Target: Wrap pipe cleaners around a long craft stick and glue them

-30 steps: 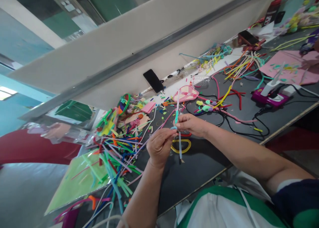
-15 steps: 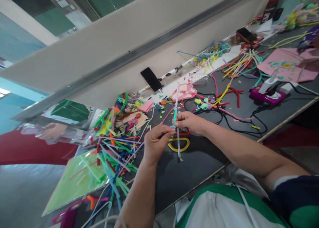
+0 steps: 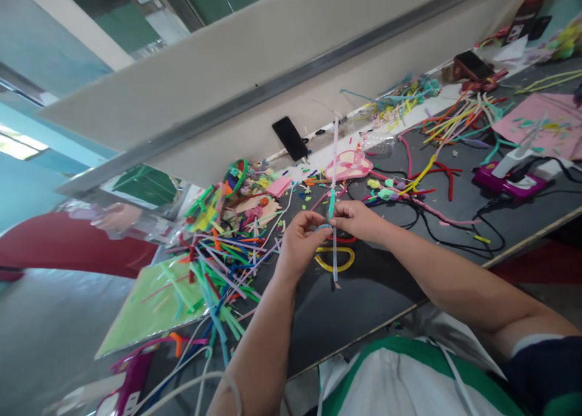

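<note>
My right hand [image 3: 357,219] pinches a long thin pale stick [image 3: 335,161] held upright over the dark table [image 3: 364,307]. A teal pipe cleaner [image 3: 331,204] is wound round the stick just above my fingers. My left hand [image 3: 300,243] is closed beside it, pinching the light blue loose end of the pipe cleaner where it meets the stick. Both hands touch at the stick. A yellow pipe cleaner loop [image 3: 334,258] lies on the table right under them.
A heap of coloured pipe cleaners [image 3: 218,252] and a green sheet [image 3: 154,301] lie left. A black phone [image 3: 291,138] leans on the wall. A pink foam shape [image 3: 348,164], black cables, a purple glue gun stand [image 3: 509,176] and a pink sheet [image 3: 541,122] lie right.
Both hands stayed together on the stick and pipe cleaner; my left hand turned and moved up closer to the right. The camera shifted, so the scene slid slightly right.
</note>
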`<act>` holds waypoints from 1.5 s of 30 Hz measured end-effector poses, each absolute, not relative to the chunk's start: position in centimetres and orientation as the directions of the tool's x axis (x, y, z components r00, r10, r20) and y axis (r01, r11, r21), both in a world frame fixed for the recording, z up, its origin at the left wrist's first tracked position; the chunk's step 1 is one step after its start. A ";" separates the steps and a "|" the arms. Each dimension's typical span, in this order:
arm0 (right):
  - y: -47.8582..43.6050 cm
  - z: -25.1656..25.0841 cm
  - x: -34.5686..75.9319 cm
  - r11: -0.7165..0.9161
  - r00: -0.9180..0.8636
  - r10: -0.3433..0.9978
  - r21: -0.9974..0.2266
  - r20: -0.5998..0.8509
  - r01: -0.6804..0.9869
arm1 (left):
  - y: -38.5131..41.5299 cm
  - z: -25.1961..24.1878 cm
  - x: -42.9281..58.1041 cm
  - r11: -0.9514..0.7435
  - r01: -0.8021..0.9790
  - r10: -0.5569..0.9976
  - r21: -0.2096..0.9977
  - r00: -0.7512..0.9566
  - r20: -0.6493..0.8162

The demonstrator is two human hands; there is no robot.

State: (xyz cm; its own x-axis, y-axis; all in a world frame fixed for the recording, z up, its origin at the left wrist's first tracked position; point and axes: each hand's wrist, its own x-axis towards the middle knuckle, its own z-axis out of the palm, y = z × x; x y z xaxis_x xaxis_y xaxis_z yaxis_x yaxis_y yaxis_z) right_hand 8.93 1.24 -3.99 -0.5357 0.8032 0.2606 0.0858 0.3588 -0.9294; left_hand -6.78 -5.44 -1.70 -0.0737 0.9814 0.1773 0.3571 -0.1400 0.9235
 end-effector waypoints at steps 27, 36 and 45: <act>1.0 -3.5 9.1 0.457 -0.505 0.802 -0.872 0.320 0.173 | -5.5 -1.7 -6.2 0.018 0.271 0.999 0.963 0.031 -0.028; 1.3 -3.5 9.3 0.393 -0.574 0.775 -0.913 0.264 0.112 | -5.3 -2.1 -6.4 0.125 0.168 0.990 0.978 0.041 -0.134; 1.1 -3.8 9.1 0.368 -0.557 0.797 -0.919 0.235 0.139 | -4.9 -2.6 -7.2 0.152 0.195 0.987 0.969 0.019 -0.158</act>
